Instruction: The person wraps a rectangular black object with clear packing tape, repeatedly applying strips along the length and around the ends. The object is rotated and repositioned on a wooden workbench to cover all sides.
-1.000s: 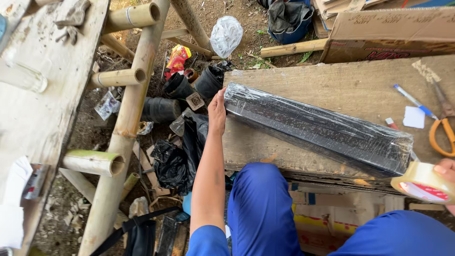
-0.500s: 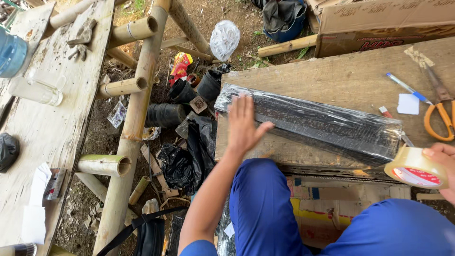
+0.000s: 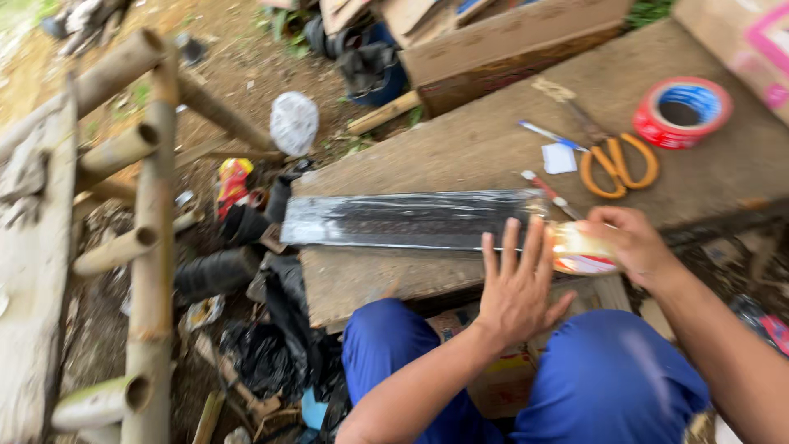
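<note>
The long black bundle (image 3: 411, 219) lies across the wooden board (image 3: 493, 140), running from 9 o'clock to 3 o'clock just in front of the person's knees. It is wrapped in clear shiny film, so I judge it smooth and a little slippery, rather stiff along its length, and not very heavy; the safest hold seems to be around the middle or with one hand near each end. The left hand (image 3: 518, 292) is spread wide open, fingers apart, at the right part of the bundle, and grips nothing. The right hand (image 3: 629, 242) is curled around a roll of clear tape (image 3: 579, 251) at the bundle's 3 o'clock end. Toward 1 o'clock on the rough board lie orange-handled scissors (image 3: 616, 160) and a red tape roll (image 3: 682, 111). At 9 o'clock stand round bamboo poles (image 3: 152, 247) over bare earth.
</note>
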